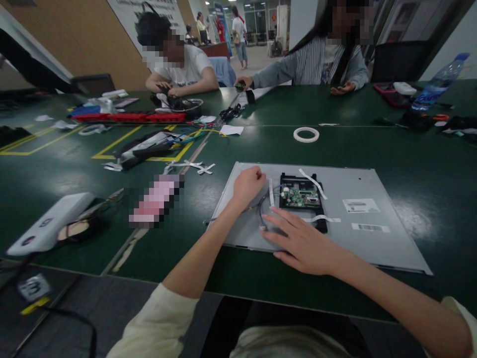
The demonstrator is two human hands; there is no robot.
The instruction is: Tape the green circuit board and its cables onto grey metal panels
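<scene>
The grey metal panel (367, 233) lies flat on the green counter (261, 144), directly in front of the person, with its near edge close to the counter's near edge. A green circuit board (301, 195) sits in a black frame at the panel's middle, and 3 white tape strips (312, 182) cross the frame and the sheet beside it; by that evidence, board placement and part of the taping appear complete. The thin wire bundle (261, 206) left of the board loops loosely over the sheet with 1 strip across it, so routing looks unfinished. The left hand (249, 185) rests on the panel's upper left area, grip clenched; whether it pinches a wire cannot be told. The right hand (303, 243) lies flat on the panel, grip released, fingers spread beside the bundle. Bare counter lies right of the panel and beyond it, up to a tape roll (306, 134). Cut tape pieces (201, 166) and a white device (48, 223) occupy the left side.
</scene>
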